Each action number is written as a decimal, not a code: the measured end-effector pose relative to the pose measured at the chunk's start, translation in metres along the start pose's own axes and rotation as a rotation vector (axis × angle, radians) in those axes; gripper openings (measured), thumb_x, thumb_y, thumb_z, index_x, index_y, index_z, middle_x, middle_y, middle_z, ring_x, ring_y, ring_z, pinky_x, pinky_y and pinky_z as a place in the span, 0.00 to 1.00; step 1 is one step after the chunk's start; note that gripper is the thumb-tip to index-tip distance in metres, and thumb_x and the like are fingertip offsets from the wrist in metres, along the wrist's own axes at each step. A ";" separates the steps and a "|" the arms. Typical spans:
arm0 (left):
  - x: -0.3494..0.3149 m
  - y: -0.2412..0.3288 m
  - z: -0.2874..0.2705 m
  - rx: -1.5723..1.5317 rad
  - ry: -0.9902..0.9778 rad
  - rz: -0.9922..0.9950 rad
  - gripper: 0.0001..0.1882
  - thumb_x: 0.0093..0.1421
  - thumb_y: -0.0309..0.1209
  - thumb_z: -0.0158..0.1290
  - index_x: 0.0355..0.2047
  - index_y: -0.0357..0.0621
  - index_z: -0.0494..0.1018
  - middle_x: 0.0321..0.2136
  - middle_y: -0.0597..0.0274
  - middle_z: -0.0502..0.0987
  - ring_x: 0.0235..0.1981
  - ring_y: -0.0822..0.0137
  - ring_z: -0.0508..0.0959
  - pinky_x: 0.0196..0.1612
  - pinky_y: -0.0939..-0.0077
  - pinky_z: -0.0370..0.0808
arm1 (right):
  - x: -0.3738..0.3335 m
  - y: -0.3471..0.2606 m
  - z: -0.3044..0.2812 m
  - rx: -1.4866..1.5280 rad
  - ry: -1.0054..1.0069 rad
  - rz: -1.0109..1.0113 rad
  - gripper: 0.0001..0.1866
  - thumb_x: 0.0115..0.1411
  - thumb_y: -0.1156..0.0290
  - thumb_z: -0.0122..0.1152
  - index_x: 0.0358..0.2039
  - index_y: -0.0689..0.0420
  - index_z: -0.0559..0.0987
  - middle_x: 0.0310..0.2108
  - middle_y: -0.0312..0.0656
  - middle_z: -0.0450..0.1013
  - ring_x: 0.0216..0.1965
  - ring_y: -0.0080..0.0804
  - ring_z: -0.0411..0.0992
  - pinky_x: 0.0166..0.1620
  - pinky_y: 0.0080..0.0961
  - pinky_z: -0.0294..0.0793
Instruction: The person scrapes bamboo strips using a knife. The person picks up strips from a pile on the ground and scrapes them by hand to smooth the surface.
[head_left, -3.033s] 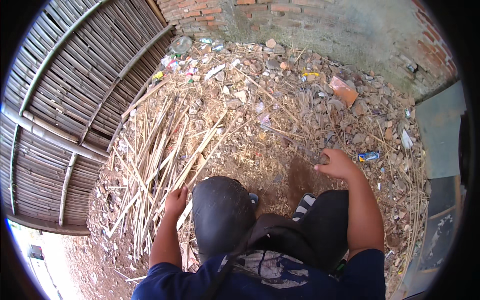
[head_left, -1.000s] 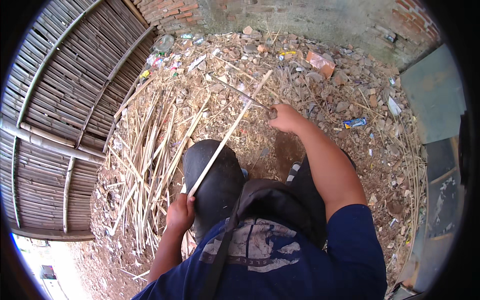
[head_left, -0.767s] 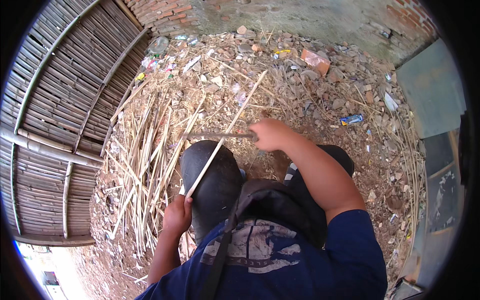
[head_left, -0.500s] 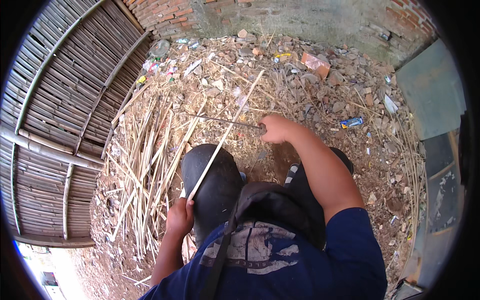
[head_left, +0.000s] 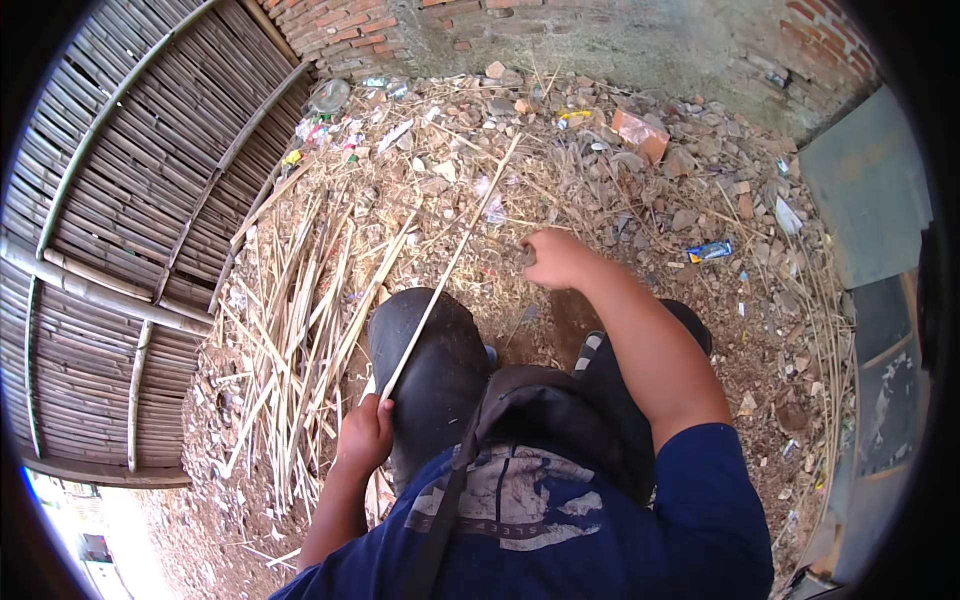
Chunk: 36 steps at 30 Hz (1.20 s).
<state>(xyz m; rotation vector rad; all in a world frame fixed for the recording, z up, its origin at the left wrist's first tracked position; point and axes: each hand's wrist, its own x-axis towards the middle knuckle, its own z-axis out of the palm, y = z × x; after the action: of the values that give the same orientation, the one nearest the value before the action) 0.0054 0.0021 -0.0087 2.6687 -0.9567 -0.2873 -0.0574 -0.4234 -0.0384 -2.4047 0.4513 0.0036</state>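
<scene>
A long pale bamboo strip slants up and away over my left knee, its far end above the littered ground. Around its near end, my left hand is closed, thumb on top, beside the knee. Out in front, to the right of the strip, my right hand is a fist round the handle of a knife. Only a little of the knife shows at the fist; its long thin blade cannot be made out now. Left of my knee lies a heap of split bamboo strips.
A bamboo slat wall stands on the left, a brick and plaster wall at the far side. Grey sheets lean at the right. Rubble, a broken brick and a blue wrapper litter the ground.
The knife blade, seen earlier reaching left across the strip, no longer shows clearly. The strip looks narrower, as if turned slightly. Both hands keep nearly the same places.
</scene>
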 end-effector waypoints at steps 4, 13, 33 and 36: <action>-0.004 -0.007 -0.007 0.028 -0.057 -0.040 0.18 0.71 0.42 0.44 0.32 0.39 0.67 0.24 0.34 0.75 0.29 0.31 0.76 0.33 0.39 0.69 | -0.027 -0.070 -0.006 -0.342 -0.205 -0.225 0.19 0.50 0.70 0.60 0.44 0.58 0.82 0.38 0.52 0.80 0.41 0.48 0.79 0.46 0.41 0.78; -0.005 -0.003 -0.007 0.001 -0.047 -0.052 0.19 0.70 0.44 0.44 0.34 0.38 0.68 0.24 0.34 0.76 0.29 0.31 0.76 0.34 0.38 0.70 | 0.004 0.003 -0.006 -0.025 0.087 0.060 0.19 0.49 0.69 0.61 0.43 0.61 0.81 0.36 0.57 0.78 0.40 0.50 0.79 0.44 0.43 0.77; -0.003 0.002 -0.010 0.063 -0.073 -0.106 0.18 0.70 0.44 0.45 0.34 0.39 0.66 0.24 0.35 0.75 0.30 0.31 0.76 0.34 0.39 0.69 | -0.019 -0.050 -0.004 -0.253 -0.244 -0.104 0.23 0.46 0.67 0.65 0.45 0.58 0.82 0.37 0.55 0.79 0.41 0.50 0.79 0.45 0.42 0.77; -0.002 -0.013 0.009 -0.018 -0.002 -0.045 0.18 0.70 0.43 0.45 0.33 0.40 0.66 0.24 0.35 0.75 0.29 0.31 0.76 0.33 0.39 0.69 | -0.001 -0.004 -0.015 -0.089 -0.141 0.044 0.23 0.46 0.66 0.63 0.45 0.59 0.82 0.36 0.53 0.80 0.38 0.48 0.79 0.43 0.40 0.77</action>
<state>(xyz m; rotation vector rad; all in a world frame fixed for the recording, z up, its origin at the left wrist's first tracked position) 0.0092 0.0109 -0.0210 2.6769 -0.8915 -0.3072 -0.0588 -0.4293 -0.0242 -2.4612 0.4461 0.2155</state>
